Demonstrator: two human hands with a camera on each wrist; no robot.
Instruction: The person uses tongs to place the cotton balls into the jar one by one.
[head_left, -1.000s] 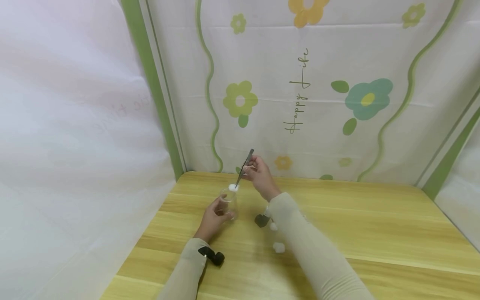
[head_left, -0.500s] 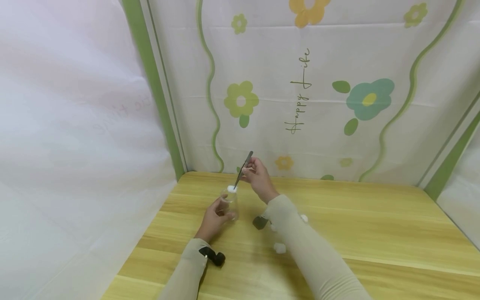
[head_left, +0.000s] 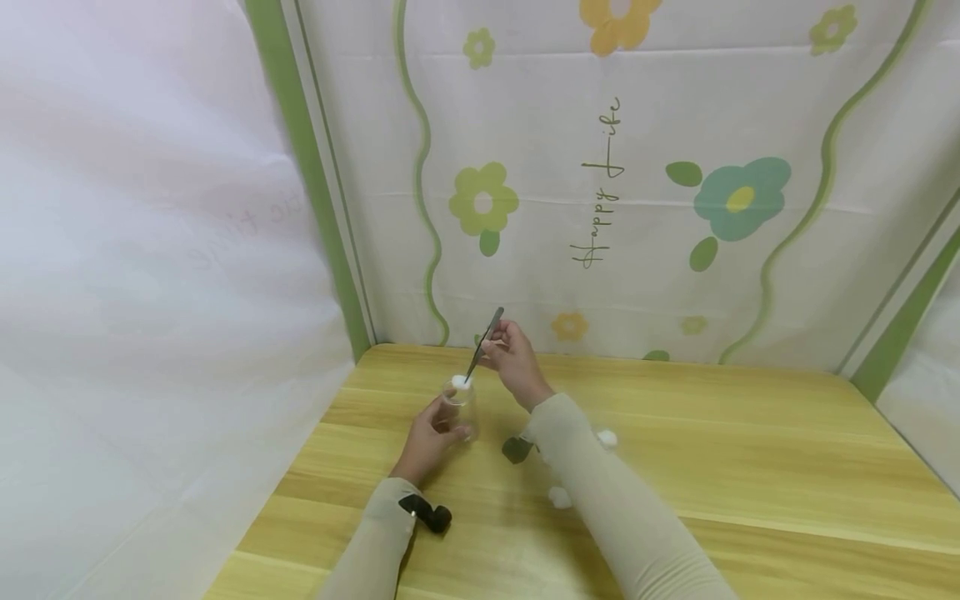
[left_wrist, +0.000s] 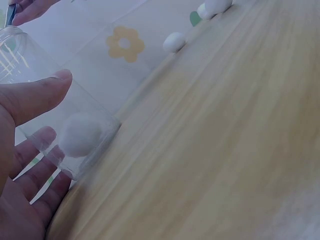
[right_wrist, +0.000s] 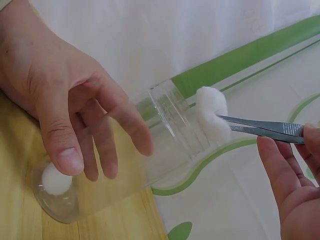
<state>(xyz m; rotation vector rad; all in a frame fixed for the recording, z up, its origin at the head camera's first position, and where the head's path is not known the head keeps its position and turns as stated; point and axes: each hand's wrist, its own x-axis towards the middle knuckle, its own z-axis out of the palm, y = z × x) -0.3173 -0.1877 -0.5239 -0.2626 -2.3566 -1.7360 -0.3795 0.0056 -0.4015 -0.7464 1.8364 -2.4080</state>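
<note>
My left hand (head_left: 426, 442) is wrapped around a clear plastic jar (right_wrist: 130, 170) that stands upright on the table, its thumb on one side and fingers on the other. One white cotton ball (left_wrist: 80, 134) lies at the bottom of the jar. With my right hand (head_left: 519, 367) I pinch a pair of metal tweezers (right_wrist: 280, 129). Their tips grip another cotton ball (right_wrist: 211, 112) right at the jar's open mouth. Whether that cotton ball touches the rim, I cannot tell.
Several loose cotton balls lie on the wooden table (head_left: 720, 467), one near my right forearm (head_left: 607, 438) and another nearer the front (head_left: 559, 497). A white curtain (head_left: 637, 283) with printed flowers hangs behind the table. Black wrist cameras sit on both sleeves.
My right hand has moved slightly down and left, bringing the tweezers and cotton ball lower over the jar's mouth. The left hand and jar have stayed in place.
</note>
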